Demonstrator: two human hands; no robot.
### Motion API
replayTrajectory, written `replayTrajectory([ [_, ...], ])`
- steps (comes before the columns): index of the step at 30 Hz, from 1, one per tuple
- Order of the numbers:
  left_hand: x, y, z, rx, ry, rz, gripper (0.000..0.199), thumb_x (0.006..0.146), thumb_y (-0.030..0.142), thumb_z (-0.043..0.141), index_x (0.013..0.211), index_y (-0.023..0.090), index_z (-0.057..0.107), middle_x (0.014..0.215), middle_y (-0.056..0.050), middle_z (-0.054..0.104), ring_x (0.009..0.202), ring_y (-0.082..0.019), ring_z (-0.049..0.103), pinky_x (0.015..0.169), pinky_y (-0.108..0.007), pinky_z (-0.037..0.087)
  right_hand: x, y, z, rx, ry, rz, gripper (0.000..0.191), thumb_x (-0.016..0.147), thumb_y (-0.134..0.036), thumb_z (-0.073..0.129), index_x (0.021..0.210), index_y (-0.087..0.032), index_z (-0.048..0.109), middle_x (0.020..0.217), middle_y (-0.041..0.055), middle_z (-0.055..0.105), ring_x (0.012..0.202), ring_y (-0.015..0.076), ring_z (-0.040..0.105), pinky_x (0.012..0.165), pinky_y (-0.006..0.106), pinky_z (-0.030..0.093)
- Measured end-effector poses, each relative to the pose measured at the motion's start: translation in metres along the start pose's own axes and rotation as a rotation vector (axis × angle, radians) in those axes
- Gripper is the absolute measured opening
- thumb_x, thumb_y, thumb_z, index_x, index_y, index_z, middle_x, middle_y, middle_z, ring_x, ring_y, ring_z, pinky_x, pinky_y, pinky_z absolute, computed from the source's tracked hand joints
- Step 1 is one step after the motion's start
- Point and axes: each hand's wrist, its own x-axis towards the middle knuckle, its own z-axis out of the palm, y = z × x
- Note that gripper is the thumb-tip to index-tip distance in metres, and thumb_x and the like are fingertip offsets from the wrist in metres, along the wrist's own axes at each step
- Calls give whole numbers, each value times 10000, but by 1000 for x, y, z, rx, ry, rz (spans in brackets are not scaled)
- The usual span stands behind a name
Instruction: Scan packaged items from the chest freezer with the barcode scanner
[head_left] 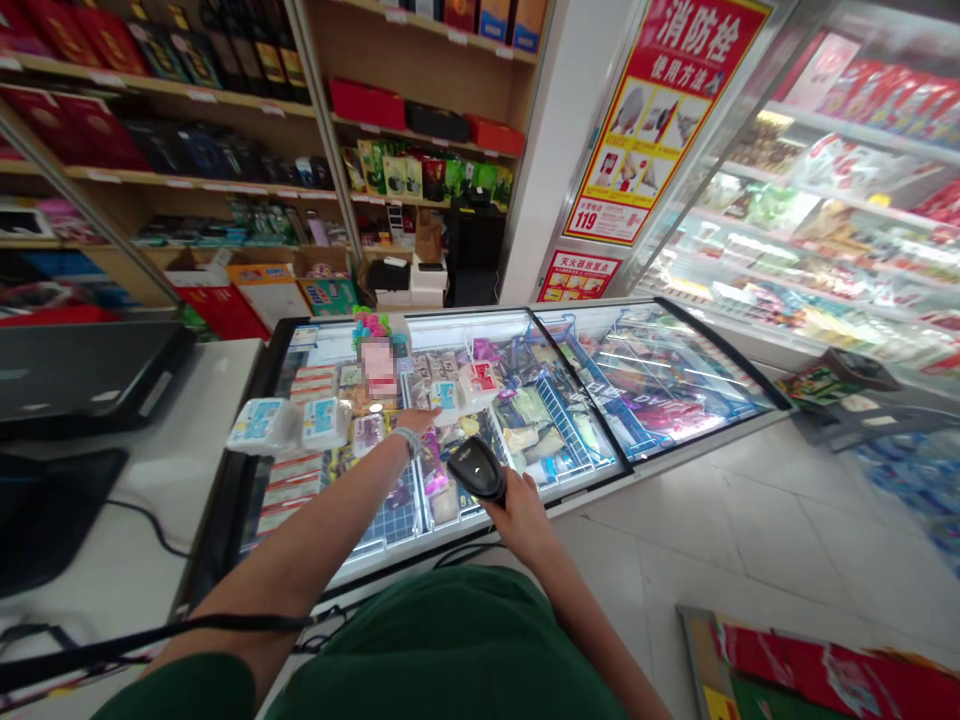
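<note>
My right hand (523,515) is closed around the handle of a black barcode scanner (478,468). The scanner's head points forward and left, over the glass top of a chest freezer (391,525). My left hand (420,421), with a light band at the wrist, reaches across the freezer. Its fingers close on the near left edge of a white plastic-wrapped pack with a blue label (445,397). Right beside that is a similar pack with a red label (480,382). Two more blue-labelled packs, one outer (261,425) and one inner (324,422), lie to the left.
Bright pompom-like trimmings (370,325) sit at the freezer's back edge. A counter (225,385) with black equipment (90,370) adjoins on the left. Shelves of boxes and bottles (247,180) stand behind, and a lit display fridge (825,220) is at right. A black cable (154,520) trails nearby.
</note>
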Motion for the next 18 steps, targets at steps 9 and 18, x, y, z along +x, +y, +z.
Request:
replayTrajectory([
  [9,-4,-20,-43,-14,4,-13,353,916,377,593,1191,155,594,1165,-83,632,982,-189,636,834,-399,555,5,-9,2,-6,-24,-12,164,860,-202,607,1007,-169,543,1041,112,675,1007,262,605,1004,426,359],
  [18,-34,-48,-98,100,178,242,218,764,372,698,774,156,684,710,-1,673,717,-158,624,702,-286,483,12,-18,7,-41,-73,-62,156,855,-198,617,989,-175,541,1016,102,671,999,265,597,942,405,391],
])
